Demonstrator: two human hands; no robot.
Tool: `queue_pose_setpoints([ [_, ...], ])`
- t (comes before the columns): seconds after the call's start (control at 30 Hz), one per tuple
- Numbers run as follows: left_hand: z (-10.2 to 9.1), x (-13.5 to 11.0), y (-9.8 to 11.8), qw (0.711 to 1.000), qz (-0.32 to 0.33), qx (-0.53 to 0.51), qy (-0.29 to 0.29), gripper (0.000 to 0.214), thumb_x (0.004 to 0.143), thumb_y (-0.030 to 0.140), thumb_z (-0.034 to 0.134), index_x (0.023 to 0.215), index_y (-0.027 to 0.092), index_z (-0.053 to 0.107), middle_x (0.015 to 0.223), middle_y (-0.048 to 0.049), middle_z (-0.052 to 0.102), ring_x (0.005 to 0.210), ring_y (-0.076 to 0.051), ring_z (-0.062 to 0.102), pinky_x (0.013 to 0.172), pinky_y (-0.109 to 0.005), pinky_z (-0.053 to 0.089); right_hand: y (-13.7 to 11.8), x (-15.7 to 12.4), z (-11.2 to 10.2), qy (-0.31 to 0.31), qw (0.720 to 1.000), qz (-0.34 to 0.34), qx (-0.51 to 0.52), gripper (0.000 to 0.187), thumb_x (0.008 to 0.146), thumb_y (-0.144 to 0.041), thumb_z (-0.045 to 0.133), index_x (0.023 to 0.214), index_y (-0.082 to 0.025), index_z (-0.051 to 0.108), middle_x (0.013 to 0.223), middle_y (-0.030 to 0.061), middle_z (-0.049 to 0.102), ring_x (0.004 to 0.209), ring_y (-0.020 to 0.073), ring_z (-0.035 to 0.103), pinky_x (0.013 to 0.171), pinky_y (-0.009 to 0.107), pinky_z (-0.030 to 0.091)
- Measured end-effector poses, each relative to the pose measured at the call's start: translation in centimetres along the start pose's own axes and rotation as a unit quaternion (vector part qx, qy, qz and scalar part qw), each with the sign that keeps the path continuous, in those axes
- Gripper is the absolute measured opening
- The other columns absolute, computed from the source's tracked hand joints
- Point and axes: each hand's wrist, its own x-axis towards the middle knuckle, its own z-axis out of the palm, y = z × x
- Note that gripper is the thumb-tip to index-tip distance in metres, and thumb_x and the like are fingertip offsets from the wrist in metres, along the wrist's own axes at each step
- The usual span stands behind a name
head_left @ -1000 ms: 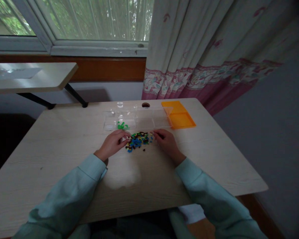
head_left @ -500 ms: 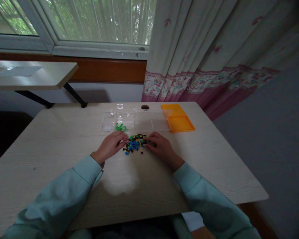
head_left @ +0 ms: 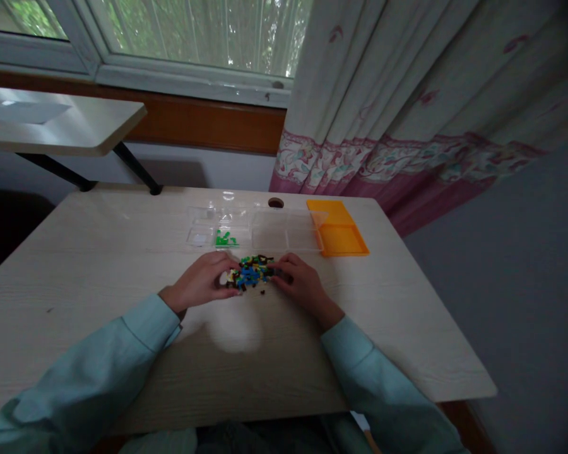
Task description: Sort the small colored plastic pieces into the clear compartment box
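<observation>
A small pile of toy building bricks, in blue, brown, yellow, green and white, lies on the table between my two hands. My left hand is at the pile's left side, thumb and fingers apart and curved around its edge. On the right, my right hand touches the pile with bent fingers; a dark gap shows between thumb and fingers, and I make out no brick held there. Just behind is a clear divided plastic box, with green bricks in one front compartment.
An orange tray lies at the right end of the clear box. A round cable hole is near the table's back edge. A raised shelf on black legs stands at the back left. A curtain hangs behind the table.
My left thumb has moved down and away from the fingers, widening that hand at the pile's left edge. My right hand stays at the right side. The camera view has shifted slightly.
</observation>
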Motion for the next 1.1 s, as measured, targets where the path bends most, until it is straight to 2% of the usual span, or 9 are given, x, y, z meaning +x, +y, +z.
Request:
queue_pose_setpoints([
  [0.1, 0.1, -0.3, 0.4, 0.999, -0.005, 0.034, -0.016, 0.057, 0.075, 0.060, 0.067, 0.116, 0.022, 0.058, 0.103, -0.0084, 0.060, 0.098, -0.024, 0.055, 0.084, -0.035, 0.044, -0.1, 0.0, 0.1, 0.001, 1.000, 0.007, -0.002, 0.024, 0.087, -0.030, 0.063, 0.110, -0.025, 0.069, 0.100, 0.0029, 0.061, 0.086, 0.0140, 0.058, 0.075, 0.024, 0.044],
  [0.43, 0.9, -0.4, -0.1, 0.999, -0.020, 0.028, 0.023, 0.028, 0.090, 0.044, 0.056, 0.104, 0.020, 0.059, 0.097, -0.0066, 0.059, 0.092, -0.020, 0.055, 0.081, -0.031, 0.045, 0.0, 0.2, 0.1, 0.003, 1.000, 0.005, -0.028, 0.023, 0.089, -0.030, 0.060, 0.108, -0.024, 0.069, 0.099, 0.0033, 0.060, 0.083, 0.0142, 0.058, 0.073, 0.025, 0.044],
  [0.67, 1.1, -0.5, -0.3, 0.998, -0.038, -0.003, 0.058, 0.023, 0.092, 0.039, 0.054, 0.102, 0.020, 0.060, 0.091, -0.0039, 0.057, 0.082, -0.016, 0.057, 0.073, -0.027, 0.046, -0.5, 0.2, 0.3, 0.027, 0.999, -0.024, -0.011, 0.025, 0.089, -0.027, 0.060, 0.112, -0.023, 0.067, 0.100, 0.0048, 0.060, 0.085, 0.0150, 0.058, 0.076, 0.026, 0.047],
  [0.8, 1.2, -0.4, -0.4, 0.997, -0.034, -0.016, 0.069, 0.020, 0.093, 0.037, 0.052, 0.099, 0.020, 0.061, 0.089, -0.0034, 0.056, 0.080, -0.015, 0.056, 0.071, -0.026, 0.046, -1.1, 0.2, 0.9, 0.046, 0.997, -0.060, -0.029, 0.022, 0.089, -0.025, 0.059, 0.108, -0.023, 0.069, 0.099, 0.0059, 0.061, 0.090, 0.0173, 0.058, 0.080, 0.028, 0.047],
  [0.9, 1.3, -0.3, -0.5, 0.997, -0.035, -0.028, 0.070, 0.018, 0.093, 0.035, 0.053, 0.099, 0.020, 0.061, 0.090, -0.0032, 0.056, 0.080, -0.015, 0.056, 0.071, -0.026, 0.046, -1.4, 0.3, 1.2, 0.077, 0.994, -0.060, -0.052, 0.020, 0.090, -0.022, 0.056, 0.104, -0.022, 0.071, 0.095, 0.0069, 0.062, 0.091, 0.0189, 0.057, 0.082, 0.030, 0.047],
  [1.0, 1.3, -0.2, -0.6, 0.996, -0.033, -0.044, 0.070, 0.015, 0.092, 0.031, 0.054, 0.097, 0.020, 0.061, 0.090, -0.0029, 0.056, 0.078, -0.014, 0.055, 0.071, -0.025, 0.046, -1.7, 1.1, 0.7, 0.110, 0.989, -0.062, -0.078, 0.019, 0.090, -0.022, 0.056, 0.100, -0.020, 0.072, 0.093, 0.0083, 0.063, 0.090, 0.0204, 0.056, 0.083, 0.032, 0.046],
  [1.1, 1.3, -0.1, -0.6, 0.996, -0.028, -0.054, 0.072, 0.013, 0.091, 0.030, 0.054, 0.095, 0.019, 0.061, 0.090, -0.0032, 0.056, 0.078, -0.014, 0.055, 0.071, -0.025, 0.046, -2.4, 3.0, -0.3, 0.078, 0.987, -0.086, -0.107, 0.018, 0.090, -0.020, 0.056, 0.099, -0.019, 0.072, 0.091, 0.0079, 0.065, 0.089, 0.0203, 0.056, 0.083, 0.033, 0.044],
])
